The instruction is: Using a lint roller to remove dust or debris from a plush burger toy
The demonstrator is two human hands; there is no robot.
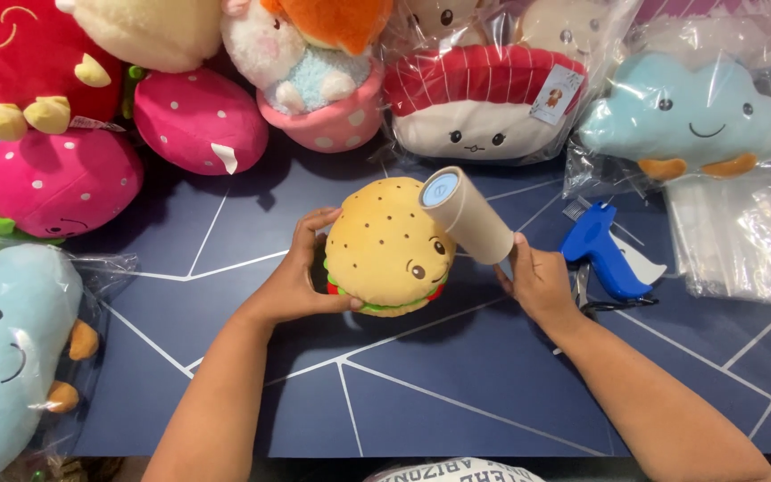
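Burger plush (390, 245): soft matt fabric. Lint roller (468, 214): smooth papery beige surface. Tagging gun (601, 250): glossy blue plastic. Bags (742, 232): clear shiny film. Tabletop (457, 393): matt.

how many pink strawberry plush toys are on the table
2. One pink strawberry plush toy lies at the left edge, by the red plush. The other sits to its upper right, below the cream plush. More may be hidden behind the pile at the back.
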